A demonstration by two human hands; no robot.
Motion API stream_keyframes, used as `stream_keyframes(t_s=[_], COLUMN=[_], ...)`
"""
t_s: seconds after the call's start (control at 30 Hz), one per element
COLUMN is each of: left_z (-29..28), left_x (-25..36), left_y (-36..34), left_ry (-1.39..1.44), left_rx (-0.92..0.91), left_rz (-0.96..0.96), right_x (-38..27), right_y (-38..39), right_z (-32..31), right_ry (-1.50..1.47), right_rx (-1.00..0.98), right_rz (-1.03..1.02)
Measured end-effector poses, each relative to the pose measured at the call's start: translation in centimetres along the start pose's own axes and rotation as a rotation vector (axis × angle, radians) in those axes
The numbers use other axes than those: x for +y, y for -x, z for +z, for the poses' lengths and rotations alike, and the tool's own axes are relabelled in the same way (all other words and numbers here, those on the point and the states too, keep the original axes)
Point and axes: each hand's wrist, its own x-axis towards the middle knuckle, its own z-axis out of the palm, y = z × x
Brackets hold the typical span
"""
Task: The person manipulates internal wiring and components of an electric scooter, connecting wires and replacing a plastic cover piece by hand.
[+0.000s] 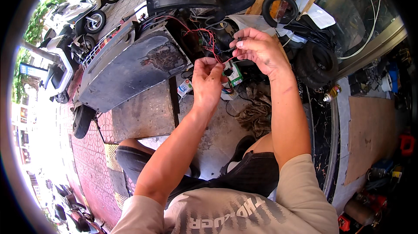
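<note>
Red wires [206,38] spill from the opened body of a worn grey scooter [130,66] in front of me. My left hand [208,80] is closed, thumb and fingers pinching a red wire at the tangle's lower end. Slightly higher and to the right, my right hand [257,50] is closed in a pinch, its other fingers curled. A short length of red wire [229,59] spans the gap between the hands. A thin dark wire seems to lie at the right fingertips, partly hidden by them. Just below the hands is a green and white box [235,75].
A white and blue box [184,87] lies by the scooter. Crumpled brown cloth [254,114] rests on the ground before my knees. Stacked tyres [317,65] and a spray can [332,93] are to the right, near a cardboard sheet [370,136]. Parked scooters [72,14] line the far left.
</note>
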Motion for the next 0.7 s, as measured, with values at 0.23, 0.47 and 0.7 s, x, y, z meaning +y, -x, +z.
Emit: stream_keyframes(t_s=[0.23, 0.47, 0.7], left_z=[-0.4, 0.2, 0.0], left_x=[-1.2, 0.0, 0.4], left_y=[0.0, -0.6, -1.1], left_ry=[-0.127, -0.274, -0.106], left_rx=[-0.121, -0.141, -0.15], left_rz=[0.294, 0.354, 0.286], right_x=[-0.3, -0.1, 0.5], right_y=[0.3, 0.2, -0.2], right_z=[0.1, 0.1, 1.0], right_ry=[0.011, -0.007, -0.046], right_rx=[-0.052, -0.066, 0.0], right_rz=[0.007, 0.0, 0.036])
